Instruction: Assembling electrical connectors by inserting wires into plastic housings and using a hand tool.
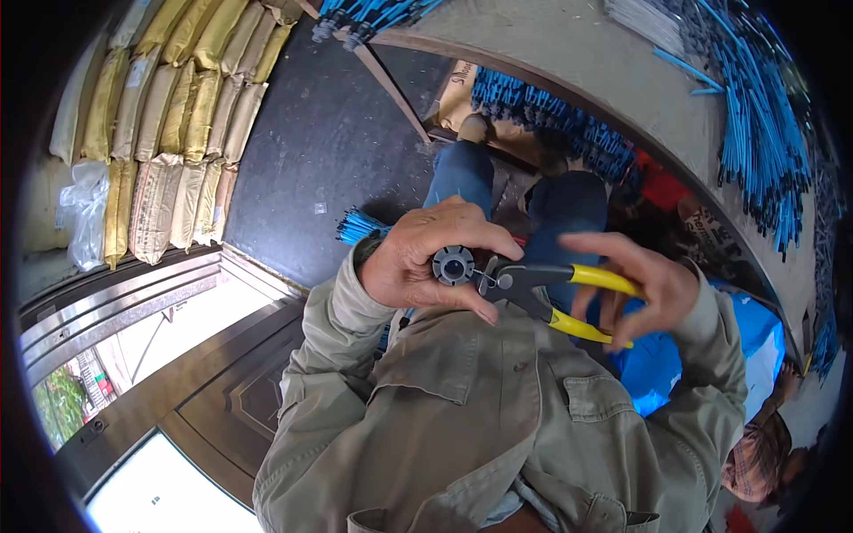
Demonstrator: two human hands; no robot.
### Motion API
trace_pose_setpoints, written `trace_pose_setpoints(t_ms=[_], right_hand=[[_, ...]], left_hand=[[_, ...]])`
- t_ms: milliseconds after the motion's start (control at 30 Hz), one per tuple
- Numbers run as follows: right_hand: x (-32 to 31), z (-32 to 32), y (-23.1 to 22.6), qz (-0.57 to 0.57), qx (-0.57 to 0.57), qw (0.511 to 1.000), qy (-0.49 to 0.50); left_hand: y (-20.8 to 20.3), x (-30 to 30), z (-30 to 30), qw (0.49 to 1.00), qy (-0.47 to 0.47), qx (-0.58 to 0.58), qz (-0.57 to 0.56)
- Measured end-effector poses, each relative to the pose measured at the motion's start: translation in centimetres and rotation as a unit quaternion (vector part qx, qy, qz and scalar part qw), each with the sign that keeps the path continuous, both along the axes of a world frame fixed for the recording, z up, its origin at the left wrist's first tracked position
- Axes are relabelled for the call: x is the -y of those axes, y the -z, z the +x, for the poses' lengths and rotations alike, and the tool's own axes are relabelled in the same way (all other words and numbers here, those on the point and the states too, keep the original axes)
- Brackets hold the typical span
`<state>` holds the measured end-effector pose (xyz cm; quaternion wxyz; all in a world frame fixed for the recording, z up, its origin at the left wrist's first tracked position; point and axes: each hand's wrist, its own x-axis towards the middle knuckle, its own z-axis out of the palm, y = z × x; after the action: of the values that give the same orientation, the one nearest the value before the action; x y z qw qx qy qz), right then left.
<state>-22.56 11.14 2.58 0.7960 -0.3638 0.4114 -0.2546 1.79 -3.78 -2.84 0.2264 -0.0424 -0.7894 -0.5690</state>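
Note:
In front of my chest, my left hand (416,253) is closed round a black round slotted part (442,272) with a hole in its centre, its end facing up. A thin pale wire (483,277) shows at the part's right side. The jaws of a pair of pliers (526,282) with yellow grips meet this wire, close to the left thumb and fingers. My right hand (656,282) holds the pliers by the ends of their spread handles. Its fingers are somewhat blurred. Whatever lies under the left palm is hidden.
Bundles of blue tubes with black ends lie on the table (551,55) at upper right, and more blue tubes (542,105) sit below it. Stacked sacks (169,115) stand at far left. A blue plastic bag (657,364) is beside my right arm; a person's checked sleeve (757,457) shows lower right.

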Motion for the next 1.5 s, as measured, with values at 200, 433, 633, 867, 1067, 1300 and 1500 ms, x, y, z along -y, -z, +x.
trace_pose_setpoints(t_ms=[200, 433, 633, 867, 1067, 1300, 1500], right_hand=[[-1.1, 2.8, 1.4, -0.544, -0.575, 0.611, -0.007], [-0.6, 2.0, 1.6, -0.554, -0.637, 0.536, 0.021], [1.0, 1.3, 1.9, -0.574, -0.610, 0.545, -0.019], [3.2, 2.0, 4.8, -0.568, -0.561, 0.601, 0.033], [5.3, 9.1, 10.7, -0.398, -0.195, 0.825, 0.351], [3.3, 9.8, 14.1, -0.355, -0.051, 0.827, 0.432], [-0.5, 9.2, 13.8, -0.230, 0.048, 0.844, 0.482]], left_hand=[[-0.1, -1.7, -0.3, 0.996, -0.082, -0.005, 0.030], [0.2, -2.0, -0.6, 0.988, -0.152, -0.011, 0.034], [0.8, -1.9, -0.5, 0.981, -0.184, -0.006, 0.054], [0.4, -1.2, 0.2, 0.966, -0.242, 0.006, 0.089], [0.9, -1.8, -0.8, 0.957, -0.247, -0.083, 0.130], [2.9, -5.1, -3.2, 0.917, -0.389, -0.070, 0.048], [3.6, -6.1, -3.9, 0.960, -0.261, -0.037, -0.099]])
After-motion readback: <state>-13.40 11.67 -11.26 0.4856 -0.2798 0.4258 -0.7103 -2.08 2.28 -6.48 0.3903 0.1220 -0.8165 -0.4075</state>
